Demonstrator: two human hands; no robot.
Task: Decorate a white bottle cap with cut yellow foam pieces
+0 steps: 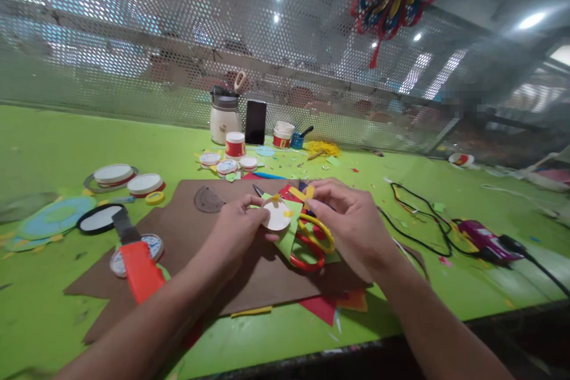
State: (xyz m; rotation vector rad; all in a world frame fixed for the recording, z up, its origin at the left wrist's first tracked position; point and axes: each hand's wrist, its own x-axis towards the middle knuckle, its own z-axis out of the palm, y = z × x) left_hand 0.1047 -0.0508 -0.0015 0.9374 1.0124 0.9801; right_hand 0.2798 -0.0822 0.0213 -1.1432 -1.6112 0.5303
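My left hand pinches a small white disc that has yellow bits on its edge. Beside it, the fingers of my right hand are closed on a small yellow piece, apparently paper or felt. Scissors with yellow and red handles lie under and between my hands, partly covered by light green paper. Beneath everything is a brown sheet. A dark half-round protractor rests on that sheet, left of the disc.
A cutter with an orange handle lies on the left near a black-rimmed disc. Several white lids are around. Behind stand a jug, a phone and tubs. A corded purple device sits right.
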